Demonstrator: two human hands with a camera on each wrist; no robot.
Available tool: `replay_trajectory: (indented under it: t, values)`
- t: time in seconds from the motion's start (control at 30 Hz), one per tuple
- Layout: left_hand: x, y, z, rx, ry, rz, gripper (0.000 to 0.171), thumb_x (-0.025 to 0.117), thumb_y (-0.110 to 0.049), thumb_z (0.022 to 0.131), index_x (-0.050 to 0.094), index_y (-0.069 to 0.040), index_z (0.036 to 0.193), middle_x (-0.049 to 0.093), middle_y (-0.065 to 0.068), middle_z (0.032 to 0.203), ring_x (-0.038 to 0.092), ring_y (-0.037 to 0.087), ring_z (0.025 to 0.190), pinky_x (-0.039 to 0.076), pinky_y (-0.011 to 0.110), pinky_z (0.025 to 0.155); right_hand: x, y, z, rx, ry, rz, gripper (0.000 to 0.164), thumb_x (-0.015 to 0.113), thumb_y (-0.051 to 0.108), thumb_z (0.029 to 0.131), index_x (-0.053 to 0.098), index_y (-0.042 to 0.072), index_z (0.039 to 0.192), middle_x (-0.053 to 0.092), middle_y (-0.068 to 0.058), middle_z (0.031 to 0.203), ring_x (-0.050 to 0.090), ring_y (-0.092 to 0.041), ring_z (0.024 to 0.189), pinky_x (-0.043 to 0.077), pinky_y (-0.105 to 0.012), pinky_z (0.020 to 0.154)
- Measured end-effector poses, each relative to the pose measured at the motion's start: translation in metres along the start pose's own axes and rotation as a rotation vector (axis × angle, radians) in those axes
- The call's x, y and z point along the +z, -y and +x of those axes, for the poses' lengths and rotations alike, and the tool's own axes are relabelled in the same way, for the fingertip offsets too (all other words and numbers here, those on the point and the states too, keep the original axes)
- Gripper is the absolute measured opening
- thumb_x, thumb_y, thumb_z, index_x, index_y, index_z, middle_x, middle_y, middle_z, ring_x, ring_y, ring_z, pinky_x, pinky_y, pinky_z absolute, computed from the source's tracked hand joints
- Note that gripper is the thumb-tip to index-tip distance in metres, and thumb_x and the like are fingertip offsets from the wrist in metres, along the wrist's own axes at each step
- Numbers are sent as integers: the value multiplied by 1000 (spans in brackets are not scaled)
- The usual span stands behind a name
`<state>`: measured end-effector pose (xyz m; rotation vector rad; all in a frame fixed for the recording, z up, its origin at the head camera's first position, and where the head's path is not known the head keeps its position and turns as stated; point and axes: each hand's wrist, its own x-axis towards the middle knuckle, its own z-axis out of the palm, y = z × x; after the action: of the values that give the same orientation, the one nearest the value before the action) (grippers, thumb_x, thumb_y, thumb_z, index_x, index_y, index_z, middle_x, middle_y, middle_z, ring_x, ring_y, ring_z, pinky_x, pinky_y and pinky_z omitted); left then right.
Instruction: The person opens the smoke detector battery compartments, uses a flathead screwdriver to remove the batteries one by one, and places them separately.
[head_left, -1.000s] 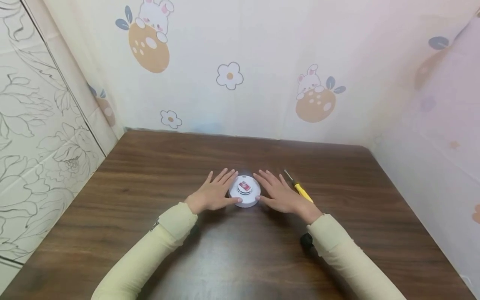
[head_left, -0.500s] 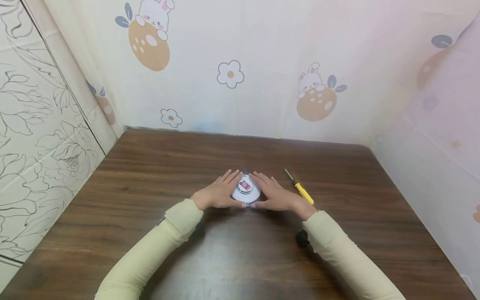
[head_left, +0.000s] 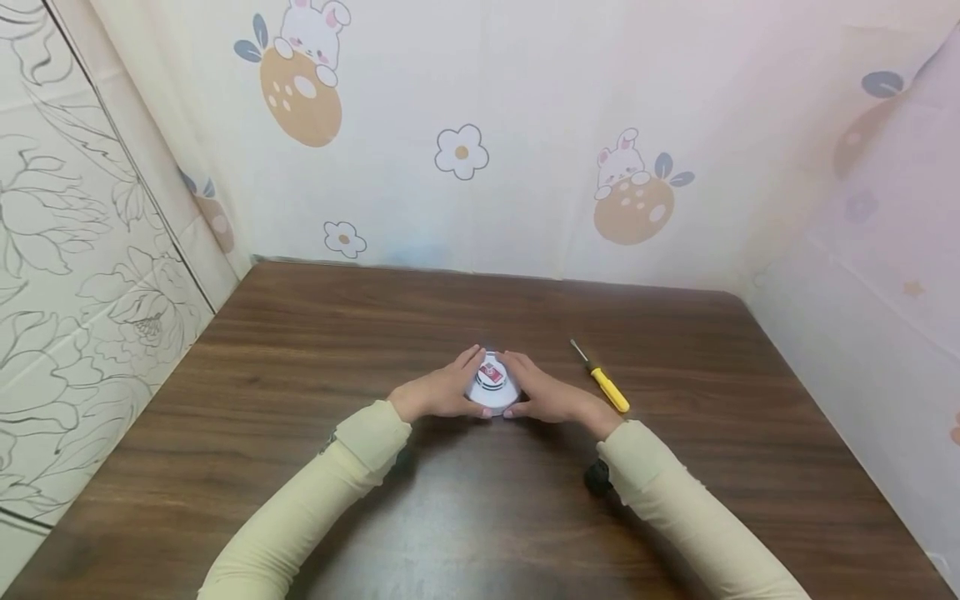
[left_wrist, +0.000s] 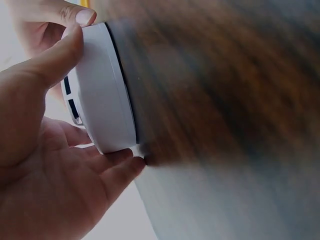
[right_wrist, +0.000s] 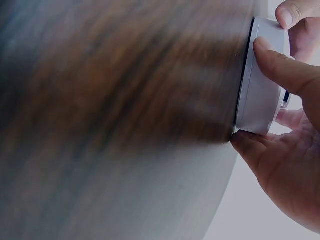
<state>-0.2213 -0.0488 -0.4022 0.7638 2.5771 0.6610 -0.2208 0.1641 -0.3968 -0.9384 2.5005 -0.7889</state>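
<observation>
A round white smoke detector (head_left: 495, 402) with a red-and-white sticker on its raised centre sits on the table between both hands in the head view. My left hand (head_left: 441, 394) holds its left side, thumb at the near edge and fingers round the far side. From the right, my right hand (head_left: 551, 395) grips it the same way, and the two thumbs almost meet in front. Both wrist views show the detector's smooth side wall (left_wrist: 102, 90) between thumb and fingers, its base close against the wood. Dark slots show under the raised centre in the left wrist view.
To the right of the right hand lies a screwdriver (head_left: 609, 389) with a yellow handle, its tip pointing away. The brown wooden table (head_left: 465, 517) ends at a patterned cloth (head_left: 525, 208) at the back. A black wrist device (head_left: 598, 477) hangs under the right cuff.
Both hands have come inward from spread, straight fingers beside the smoke detector to a hold round its sides. The screwdriver's handle now shows fully beside the right hand.
</observation>
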Motion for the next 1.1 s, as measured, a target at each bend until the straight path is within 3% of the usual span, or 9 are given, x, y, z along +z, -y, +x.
replay_trajectory:
  t: [0.67, 1.1]
  values:
    - [-5, -3, -1, -4, -18, -19, 91, 69, -35, 87, 15, 2, 150, 10, 20, 156, 20, 32, 141, 23, 43, 114, -3, -11, 2, 21, -57, 34, 85, 74, 18, 84, 22, -2, 148, 27, -22, 149, 28, -35, 136, 25, -50, 113]
    - [-11, -3, -2, 46, -76, -41, 75, 66, -33, 91, 29, 0, 148, 23, 17, 154, 28, 29, 138, 27, 42, 113, -14, -19, 1, 92, -119, 119, 83, 79, 33, 78, 39, 5, 144, 48, -14, 139, 46, -27, 124, 41, -47, 104]
